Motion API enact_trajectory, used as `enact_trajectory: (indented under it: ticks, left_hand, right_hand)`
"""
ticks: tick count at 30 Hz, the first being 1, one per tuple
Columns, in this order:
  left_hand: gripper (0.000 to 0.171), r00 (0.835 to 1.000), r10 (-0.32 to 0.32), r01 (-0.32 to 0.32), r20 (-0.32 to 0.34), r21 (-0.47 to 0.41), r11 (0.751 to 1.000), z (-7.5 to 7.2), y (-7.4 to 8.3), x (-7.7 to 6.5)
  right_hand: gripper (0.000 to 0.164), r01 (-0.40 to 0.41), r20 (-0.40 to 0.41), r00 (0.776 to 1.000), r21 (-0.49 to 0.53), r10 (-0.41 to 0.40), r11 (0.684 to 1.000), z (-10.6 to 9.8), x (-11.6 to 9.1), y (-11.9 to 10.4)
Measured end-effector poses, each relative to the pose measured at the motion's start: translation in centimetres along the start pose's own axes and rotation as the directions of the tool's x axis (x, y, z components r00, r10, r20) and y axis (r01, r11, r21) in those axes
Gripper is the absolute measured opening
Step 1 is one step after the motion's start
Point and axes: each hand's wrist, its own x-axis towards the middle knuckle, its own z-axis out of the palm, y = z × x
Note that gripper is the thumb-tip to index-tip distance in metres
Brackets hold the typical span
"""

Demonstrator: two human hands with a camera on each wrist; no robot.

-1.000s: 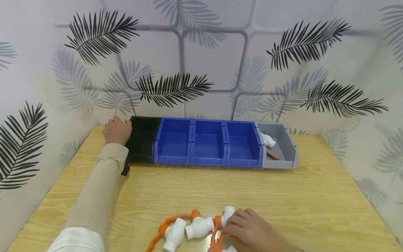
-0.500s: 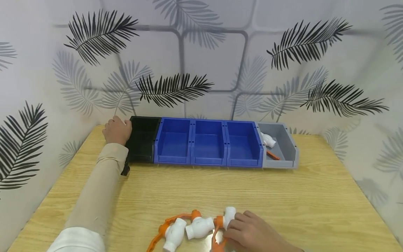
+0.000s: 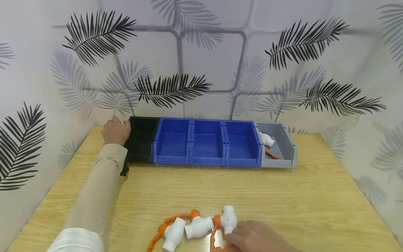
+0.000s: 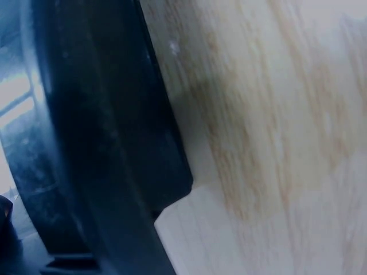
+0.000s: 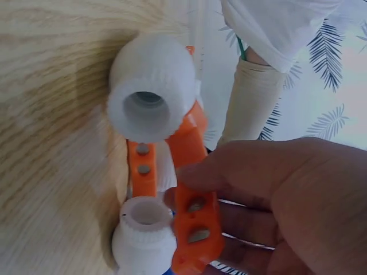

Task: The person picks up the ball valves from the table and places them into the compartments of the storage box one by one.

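Several white plastic ball valves with orange lever handles lie at the table's front. My right hand (image 3: pixel 253 237) is beside the rightmost white-bodied ball valve (image 3: pixel 229 219). In the right wrist view, its thumb and fingers pinch an orange valve handle (image 5: pixel 196 212), with a white valve body (image 5: pixel 152 86) above it. Left of that hand lie two more valves, one in the middle (image 3: pixel 199 227) and one further left (image 3: pixel 174 233). My left hand (image 3: pixel 115 131) rests at the left side of the black bin (image 3: pixel 140 157), its fingers loosely bent; the left wrist view shows only the bin's wall (image 4: pixel 109 143) and wood.
Three blue bins (image 3: pixel 207 161) stand in a row to the right of the black one. At the row's right end, a grey bin (image 3: pixel 288 162) holds a white valve (image 3: pixel 267 139) with an orange handle (image 3: pixel 271 154). A leaf-patterned wall (image 3: pixel 207 59) rises behind the wooden table (image 3: pixel 315 196).
My right hand has shifted slightly down and right, uncovering more of the rightmost valve's white body. The left hand stays at the black bin.
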Motion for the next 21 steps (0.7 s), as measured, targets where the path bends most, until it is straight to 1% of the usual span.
enact_trajectory:
  ticks: [1, 3, 6, 8, 10, 12, 14, 17, 19, 21]
  left_hand:
    - [0.045, 1.0, 0.0, 0.0, -0.002, 0.0, 1.0, 0.0, 0.0, 0.0]
    - [0.045, 1.0, 0.0, 0.0, -0.003, 0.0, 1.0, 0.0, 0.1, 0.0]
    - [0.045, 1.0, -0.002, 0.002, 0.0, -0.002, 1.0, -0.1, 0.2, 0.1]
    - [0.045, 1.0, -0.002, 0.002, 0.002, -0.004, 1.0, -0.2, 0.3, 0.0]
    - [0.045, 1.0, -0.002, 0.002, 0.002, -0.007, 1.0, -0.4, 0.4, 0.0]
    - [0.045, 1.0, 0.001, -0.001, 0.001, -0.008, 1.0, -0.5, 0.5, -0.1]
    - [0.045, 1.0, 0.003, -0.003, 0.0, -0.009, 1.0, -0.6, 0.6, -0.2]
    - [0.044, 1.0, 0.004, -0.004, 0.0, -0.006, 1.0, -0.7, 0.7, -0.2]
    - [0.044, 1.0, 0.0, 0.0, 0.001, -0.005, 1.0, -0.7, 0.6, -0.2]
    - [0.044, 1.0, -0.004, 0.004, 0.007, -0.002, 1.0, -0.6, 0.5, -0.1]
  right_hand:
    - [0.014, -0.018, 0.014, 1.0, 0.025, 0.018, 1.0, -0.1, 0.0, -0.1]
    - [0.017, -0.069, 0.066, 0.996, 0.083, 0.064, 0.994, -0.3, -0.2, -0.2]
    - [0.013, -0.15, 0.159, 0.98, 0.197, 0.12, 0.969, -0.6, -0.3, -0.3]
    - [0.01, -0.204, 0.218, 0.965, 0.293, 0.143, 0.934, -0.9, -0.4, -0.3]
    - [0.005, -0.246, 0.257, 0.955, 0.395, 0.15, 0.885, -1.1, -0.5, -0.3]
    - [0.004, -0.267, 0.285, 0.948, 0.464, 0.143, 0.845, -1.3, -0.6, -0.2]
    - [0.007, -0.292, 0.318, 0.938, 0.515, 0.137, 0.806, -1.5, -0.7, -0.2]
    - [0.013, -0.317, 0.377, 0.921, 0.583, 0.096, 0.748, -1.5, -0.8, -0.1]
    - [0.018, -0.346, 0.428, 0.901, 0.621, 0.065, 0.703, -1.4, -0.8, -0.1]
    - [0.021, -0.368, 0.461, 0.886, 0.637, 0.048, 0.678, -1.2, -1.0, -0.2]
